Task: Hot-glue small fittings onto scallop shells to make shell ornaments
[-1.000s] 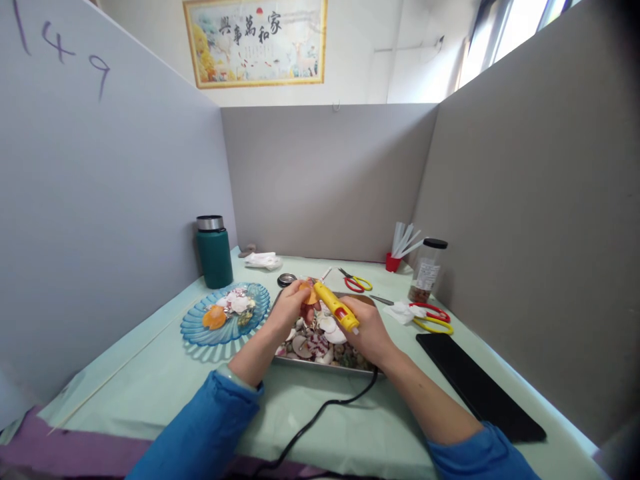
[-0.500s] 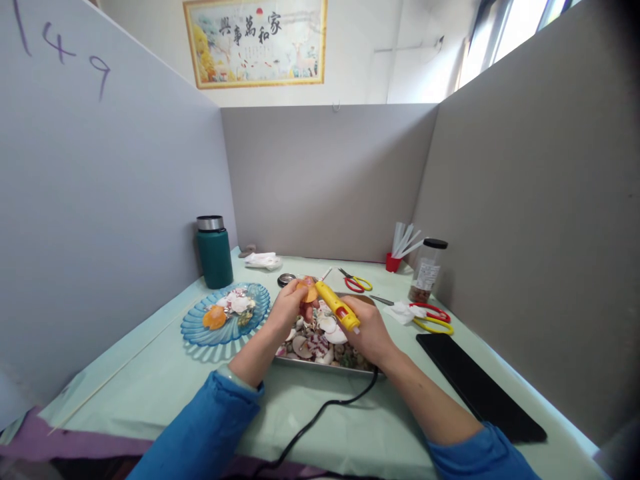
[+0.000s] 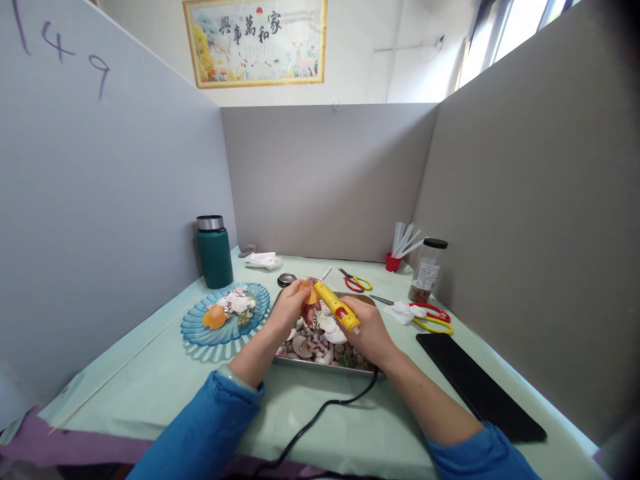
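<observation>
Pinched in my left hand (image 3: 289, 309) is an orange seashell (image 3: 311, 294), held above a metal tray (image 3: 320, 365) of mixed shells. My right hand (image 3: 369, 331) is wrapped round a yellow hot glue gun (image 3: 338, 307), whose front end points at the orange shell. Whether the nozzle touches the shell I cannot tell. A black cord (image 3: 325, 405) runs from below my right hand to the front edge of the table. White and purple-streaked shells (image 3: 319, 345) lie in the tray below both hands.
A blue plate (image 3: 193, 328) with shells stands left, near a green bottle (image 3: 215, 257). Behind are scissors (image 3: 356, 283) and a red cup (image 3: 393, 263) of glue sticks. A jar (image 3: 427, 273), more scissors (image 3: 434, 325) and a black slab (image 3: 480, 387) are right. Grey panels enclose the table.
The orange shell in my left hand has turned and dropped slightly at the glue gun's tip. The right hand and glue gun have barely moved.
</observation>
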Tool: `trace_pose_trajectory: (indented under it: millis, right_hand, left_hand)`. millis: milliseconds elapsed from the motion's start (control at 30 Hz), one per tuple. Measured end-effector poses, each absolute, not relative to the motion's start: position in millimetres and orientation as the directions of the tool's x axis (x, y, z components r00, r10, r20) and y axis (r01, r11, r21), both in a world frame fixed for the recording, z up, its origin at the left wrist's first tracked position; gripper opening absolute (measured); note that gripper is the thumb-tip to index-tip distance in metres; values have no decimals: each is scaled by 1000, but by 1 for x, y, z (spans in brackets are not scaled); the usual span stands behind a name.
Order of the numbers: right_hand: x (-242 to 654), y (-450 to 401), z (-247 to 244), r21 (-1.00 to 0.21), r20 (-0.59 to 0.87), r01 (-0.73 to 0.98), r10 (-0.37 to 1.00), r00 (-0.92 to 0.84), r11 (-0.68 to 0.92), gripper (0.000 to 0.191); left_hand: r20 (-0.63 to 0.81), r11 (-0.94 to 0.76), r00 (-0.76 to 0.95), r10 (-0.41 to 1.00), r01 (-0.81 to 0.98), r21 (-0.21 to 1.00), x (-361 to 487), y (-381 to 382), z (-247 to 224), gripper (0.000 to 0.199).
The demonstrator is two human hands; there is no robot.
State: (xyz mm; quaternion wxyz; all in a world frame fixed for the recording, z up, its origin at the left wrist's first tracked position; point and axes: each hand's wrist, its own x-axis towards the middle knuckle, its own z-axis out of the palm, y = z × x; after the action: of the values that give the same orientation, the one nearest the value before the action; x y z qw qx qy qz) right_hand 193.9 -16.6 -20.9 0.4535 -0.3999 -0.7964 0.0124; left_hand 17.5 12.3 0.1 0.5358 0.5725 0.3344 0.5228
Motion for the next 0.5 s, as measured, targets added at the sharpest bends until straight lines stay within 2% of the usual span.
trace_pose_trajectory:
  millis: [267,500]
  right_hand:
    - [194,-17,-21,-387,718,626,647,-256,677,11]
    - [195,-14,-23,-391,717,631,651,-247,670,9]
  left_hand:
    - [260,-243,271,927,-92,966,19,10,-2,9]
    - [256,-227,238,937,-143,963,18,10,0,15]
